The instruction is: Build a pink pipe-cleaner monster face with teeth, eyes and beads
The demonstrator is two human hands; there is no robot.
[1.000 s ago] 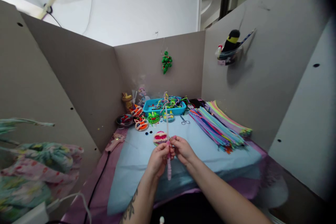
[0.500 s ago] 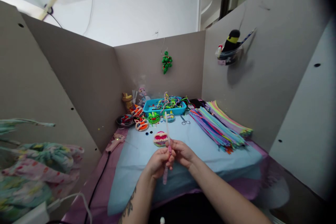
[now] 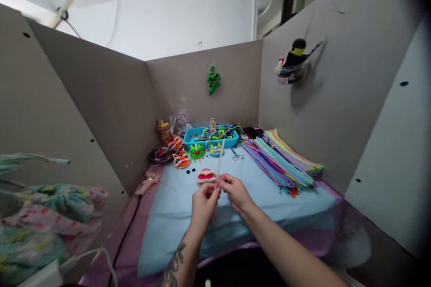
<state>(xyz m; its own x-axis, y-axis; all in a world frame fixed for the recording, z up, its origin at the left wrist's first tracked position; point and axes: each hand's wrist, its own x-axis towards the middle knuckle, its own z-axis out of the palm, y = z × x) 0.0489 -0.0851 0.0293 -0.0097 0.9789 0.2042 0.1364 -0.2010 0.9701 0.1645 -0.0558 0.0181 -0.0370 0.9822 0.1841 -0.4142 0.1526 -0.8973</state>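
Note:
My left hand (image 3: 204,199) is closed in a pinch, thumb and fingertips on a small bit of pink pipe cleaner (image 3: 216,186). Right against it, my right hand (image 3: 235,190) grips a pale, translucent stick (image 3: 221,157) that points up and away from me. The fingers cover most of the pink piece, and the stick's lower end is a blur below them. Just beyond the hands lies a round fuzzy piece (image 3: 206,176) with a pink mouth and cream teeth. Two dark discs (image 3: 191,171) lie to its left.
Finished-looking fuzzy faces (image 3: 197,151) stand before a blue tray (image 3: 188,140) of pipe cleaner scraps. Scissors (image 3: 237,154) lie right of them. Bundles of coloured pipe cleaners (image 3: 279,161) fill the right side. A pink glue gun (image 3: 148,182) with a cord rests left. Grey panels (image 3: 205,107) enclose the table.
My left hand has turned over and moved up, from wrapping the stick to pinching beside my right fingertips. The stick now leans right, and its pink coil is mostly hidden.

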